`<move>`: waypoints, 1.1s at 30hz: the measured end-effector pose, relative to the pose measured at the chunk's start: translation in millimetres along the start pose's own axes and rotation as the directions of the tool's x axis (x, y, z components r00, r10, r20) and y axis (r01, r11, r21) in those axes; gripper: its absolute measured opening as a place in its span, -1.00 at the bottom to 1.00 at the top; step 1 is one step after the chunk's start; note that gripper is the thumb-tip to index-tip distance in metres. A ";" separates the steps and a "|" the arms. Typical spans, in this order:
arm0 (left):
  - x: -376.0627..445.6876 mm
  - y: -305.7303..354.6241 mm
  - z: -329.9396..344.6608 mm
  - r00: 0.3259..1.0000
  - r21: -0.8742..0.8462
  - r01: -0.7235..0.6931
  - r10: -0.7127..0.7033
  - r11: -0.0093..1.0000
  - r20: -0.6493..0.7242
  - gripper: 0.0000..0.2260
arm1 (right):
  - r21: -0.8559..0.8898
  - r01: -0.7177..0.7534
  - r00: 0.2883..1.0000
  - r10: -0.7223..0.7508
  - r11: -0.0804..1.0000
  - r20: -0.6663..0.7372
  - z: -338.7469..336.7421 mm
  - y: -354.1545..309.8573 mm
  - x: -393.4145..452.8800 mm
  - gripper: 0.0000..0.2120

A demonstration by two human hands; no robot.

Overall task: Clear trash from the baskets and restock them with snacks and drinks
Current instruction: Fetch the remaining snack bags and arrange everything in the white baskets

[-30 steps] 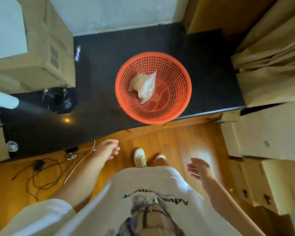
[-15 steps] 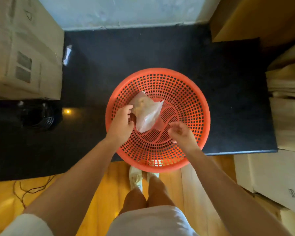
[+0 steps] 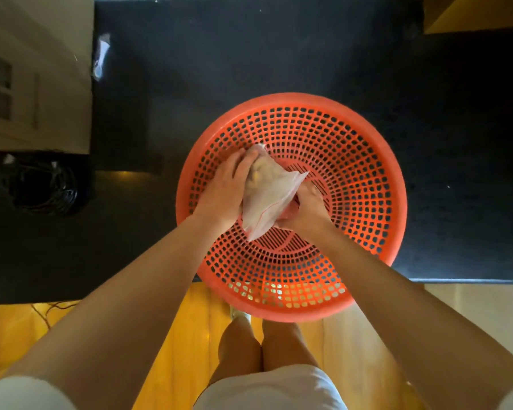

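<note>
At the far left we see a cardboard box (image 3: 36, 75) on the dark bench (image 3: 249, 54), with a small clear wrapper (image 3: 101, 56) lying just beside its right edge. Below the box sits a coil of black cable (image 3: 46, 187).

Moving right, our left hand (image 3: 224, 190) reaches into the orange basket (image 3: 367, 179), which stands on the bench with its near rim hanging over the edge above the wooden floor (image 3: 187, 335). The left fingers (image 3: 245, 162) lie fairly straight along the left side of a clear plastic bag (image 3: 268, 196), pressing against it; the thumb is hidden, so we cannot tell whether it curls round the bag. The bag is in the middle of the basket, between both hands, holding something pale and yellowish with a thin red line near its lower edge.

Our right hand (image 3: 304, 207) is at the bag's right side, its fingers curled under and round the lower part of the bag, gripping it.

At the upper right corner a yellow-brown box (image 3: 480, 13) is on the bench.
</note>
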State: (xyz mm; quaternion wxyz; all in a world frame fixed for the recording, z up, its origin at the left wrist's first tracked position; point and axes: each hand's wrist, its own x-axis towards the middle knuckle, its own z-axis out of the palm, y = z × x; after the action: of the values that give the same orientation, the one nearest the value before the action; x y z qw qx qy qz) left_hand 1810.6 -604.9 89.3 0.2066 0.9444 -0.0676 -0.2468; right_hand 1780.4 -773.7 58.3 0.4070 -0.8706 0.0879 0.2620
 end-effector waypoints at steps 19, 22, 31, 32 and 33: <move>-55.0 8.6 -30.5 0.991 -0.531 -0.014 -0.060 0.847 -0.121 -0.61 | 0.466 -0.083 0.981 0.156 0.881 -0.120 -46.7 -20.7 -121.8 -0.73; -81.9 11.7 -44.1 0.992 -0.742 0.050 -0.117 0.669 -0.039 -0.63 | 0.691 -0.062 0.969 0.209 0.720 -0.131 -48.0 -31.5 -161.3 -0.76; -180.1 20.2 -94.5 0.946 -0.948 0.221 0.186 0.230 0.265 -0.67 | 0.910 0.207 0.776 0.506 0.359 -0.376 3.5 -70.6 -309.3 -0.53; -187.8 21.8 -97.9 0.926 -0.951 0.254 0.240 0.174 0.291 -0.68 | 0.918 0.230 0.759 0.531 0.323 -0.377 14.1 -74.8 -323.7 -0.54; -197.6 26.1 -100.2 0.892 -0.940 0.315 0.299 0.129 0.340 -0.70 | 0.920 0.266 0.732 0.561 0.289 -0.388 26.2 -79.3 -343.0 -0.57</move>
State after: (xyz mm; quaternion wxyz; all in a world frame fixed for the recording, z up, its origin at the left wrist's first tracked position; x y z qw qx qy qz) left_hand 1687.8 -547.4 266.5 0.7537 0.4814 0.0719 -0.4416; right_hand 1508.8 -722.8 277.9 0.7475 -0.4724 0.4493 -0.1272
